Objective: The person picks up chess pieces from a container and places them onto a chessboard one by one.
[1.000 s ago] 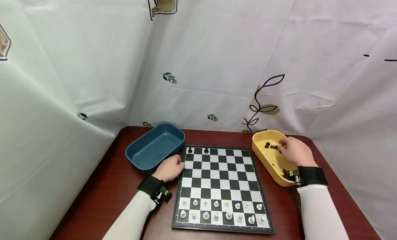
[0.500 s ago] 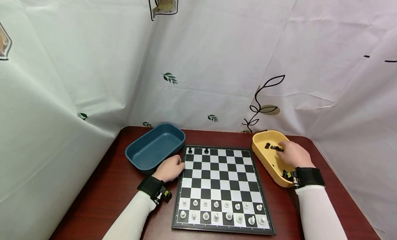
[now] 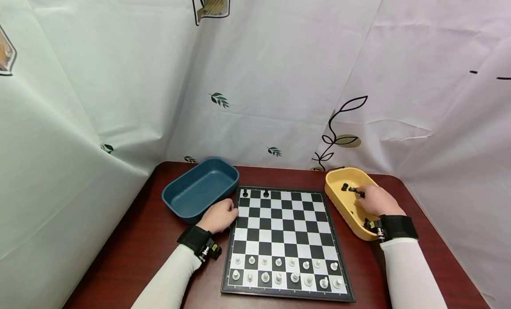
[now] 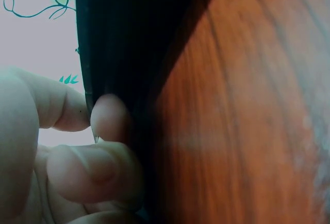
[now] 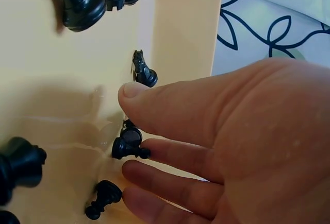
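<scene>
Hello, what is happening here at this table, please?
A person sits at a chessboard. The white pieces stand in the two near rows, and two black pieces stand on the far row. The right hand reaches into the yellow tray and closes its fingers on a black piece there; others lie around it. The left hand rests curled at the board's left edge, beside a blue tray.

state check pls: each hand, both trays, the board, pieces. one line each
left hand: fingers curled, pressing the chessboard's left edge
right hand: inside the yellow tray, fingers pinching a black piece
yellow tray: holds loose black pieces, lying on their sides
blue tray: nothing visible inside
chessboard: flat on the table
white pieces: upright, fill the near two rows
two black pieces: upright on the far row
</scene>
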Tool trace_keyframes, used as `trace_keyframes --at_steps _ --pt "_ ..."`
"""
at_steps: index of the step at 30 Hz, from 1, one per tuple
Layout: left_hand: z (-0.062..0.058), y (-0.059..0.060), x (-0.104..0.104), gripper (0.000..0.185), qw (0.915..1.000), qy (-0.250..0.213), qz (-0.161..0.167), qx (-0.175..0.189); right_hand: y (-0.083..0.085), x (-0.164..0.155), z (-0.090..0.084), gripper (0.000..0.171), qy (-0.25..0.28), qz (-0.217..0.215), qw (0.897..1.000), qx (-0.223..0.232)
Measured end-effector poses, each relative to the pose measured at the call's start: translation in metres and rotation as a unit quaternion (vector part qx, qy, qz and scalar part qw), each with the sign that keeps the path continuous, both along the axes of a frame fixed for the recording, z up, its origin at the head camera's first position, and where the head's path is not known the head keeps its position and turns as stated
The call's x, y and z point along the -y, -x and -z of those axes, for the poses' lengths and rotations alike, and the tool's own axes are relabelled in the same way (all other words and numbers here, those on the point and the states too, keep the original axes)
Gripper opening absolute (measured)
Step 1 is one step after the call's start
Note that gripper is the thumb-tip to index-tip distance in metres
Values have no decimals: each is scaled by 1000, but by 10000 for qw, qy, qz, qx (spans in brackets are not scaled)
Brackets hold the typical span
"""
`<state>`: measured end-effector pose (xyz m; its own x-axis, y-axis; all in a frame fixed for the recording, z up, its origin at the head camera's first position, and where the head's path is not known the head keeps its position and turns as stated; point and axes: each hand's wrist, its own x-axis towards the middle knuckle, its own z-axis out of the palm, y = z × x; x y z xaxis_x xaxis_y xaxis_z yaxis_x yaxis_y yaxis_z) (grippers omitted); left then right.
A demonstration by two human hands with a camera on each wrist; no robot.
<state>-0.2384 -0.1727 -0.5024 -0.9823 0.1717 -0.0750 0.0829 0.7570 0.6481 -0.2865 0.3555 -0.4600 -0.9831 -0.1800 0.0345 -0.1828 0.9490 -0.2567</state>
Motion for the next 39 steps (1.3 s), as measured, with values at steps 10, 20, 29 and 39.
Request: trace_keyframes --at_steps 10,20,29,39 --pt "0 0 -1 26 10000 -25 31 -12 2 -2 2 29 -6 -158 9998 -121" --pt "0 -1 0 26 10000 -67 42 29 1 -2 4 12 113 -222 9996 -100" --pt "0 -1 0 25 10000 -67 34 26 0 -1 1 10 195 -208 9996 -61" --pt "0 0 0 25 10000 -23 -20 39 -1 -2 0 5 204 -114 9997 71"
